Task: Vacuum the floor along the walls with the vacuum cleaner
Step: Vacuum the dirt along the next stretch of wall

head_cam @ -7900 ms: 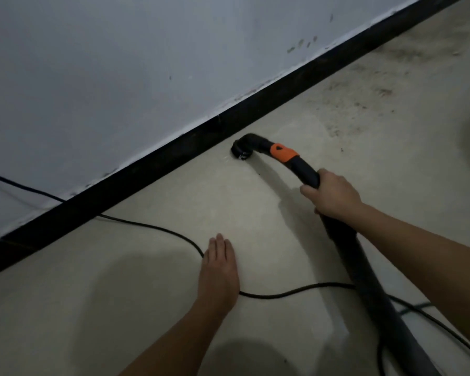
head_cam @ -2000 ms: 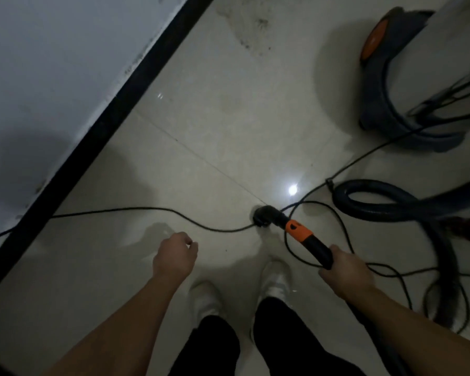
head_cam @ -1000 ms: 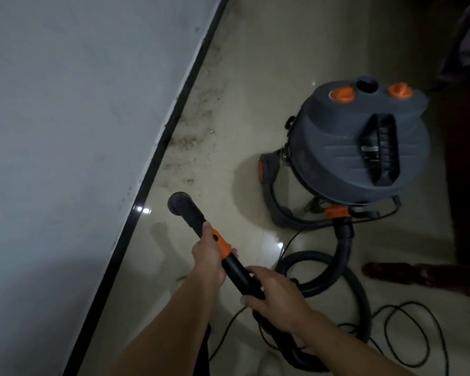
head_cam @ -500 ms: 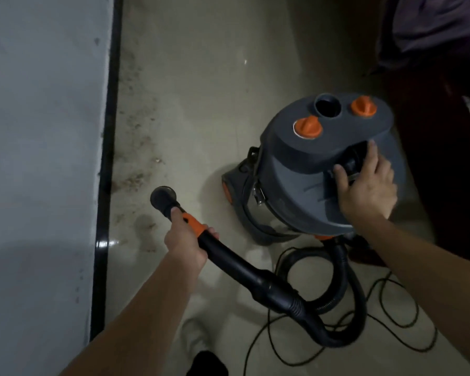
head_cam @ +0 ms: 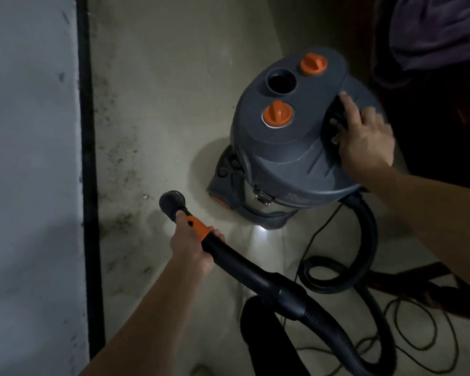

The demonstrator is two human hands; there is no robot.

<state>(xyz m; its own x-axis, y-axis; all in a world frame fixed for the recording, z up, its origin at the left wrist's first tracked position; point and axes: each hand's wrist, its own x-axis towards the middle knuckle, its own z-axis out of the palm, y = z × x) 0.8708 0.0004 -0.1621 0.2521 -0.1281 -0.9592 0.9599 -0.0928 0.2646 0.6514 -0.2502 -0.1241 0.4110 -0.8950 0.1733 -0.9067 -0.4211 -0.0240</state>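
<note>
A grey canister vacuum cleaner [head_cam: 285,147] with two orange knobs on its lid stands on the pale floor. My right hand [head_cam: 364,137] grips the carry handle on its top. My left hand [head_cam: 193,245] is closed around the black hose wand [head_cam: 228,256] just behind its orange collar. The round nozzle tip [head_cam: 172,202] hangs just above the floor, a short way right of the black skirting board [head_cam: 88,169]. Dirt specks [head_cam: 120,158] lie on the floor along the skirting. The hose loops from the wand round to the canister's base.
The white wall [head_cam: 30,158] fills the left side. A thin black power cord [head_cam: 407,329] lies in loose coils on the floor at lower right. Dark furniture with purple cloth [head_cam: 434,33] stands behind the vacuum cleaner at upper right. My dark trouser leg [head_cam: 266,337] shows at the bottom.
Since half a second ago the canister has turned, its knobs now face left. One second ago both hands held the wand; my right hand has since gone to the canister handle.
</note>
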